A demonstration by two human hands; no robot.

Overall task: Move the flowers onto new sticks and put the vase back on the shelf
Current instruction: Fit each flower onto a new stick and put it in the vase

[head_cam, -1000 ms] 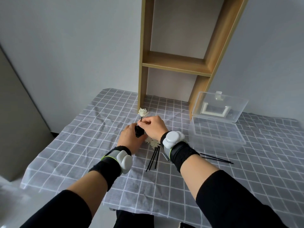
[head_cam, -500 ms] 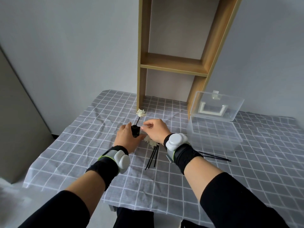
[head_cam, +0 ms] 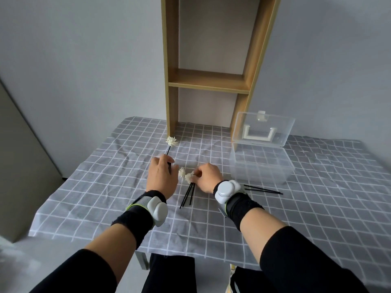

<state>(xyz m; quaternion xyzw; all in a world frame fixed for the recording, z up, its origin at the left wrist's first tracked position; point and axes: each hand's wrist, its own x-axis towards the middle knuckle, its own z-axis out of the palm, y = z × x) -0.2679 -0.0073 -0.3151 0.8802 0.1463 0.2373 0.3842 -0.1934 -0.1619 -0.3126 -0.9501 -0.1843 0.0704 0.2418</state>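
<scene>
Hands low over the checked tablecloth (head_cam: 101,187). Left hand (head_cam: 162,177) curls round the dark vase (head_cam: 169,167), nearly all hidden in the grip, with one white flower (head_cam: 171,141) standing up from it on a black stick. Right hand (head_cam: 208,178) pinches a loose flower head (head_cam: 189,177) at the top of a bundle of black sticks (head_cam: 187,196). More sticks (head_cam: 262,189) lie by the open clear box (head_cam: 262,166). Wooden shelf (head_cam: 208,84) stands behind.

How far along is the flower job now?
Done: one flower stands on its stick in the vase, gripped by the left hand. In hand: the right hand pinches a second flower lying on the cloth. Left: the flower beside it, then the vase onto the shelf.
</scene>
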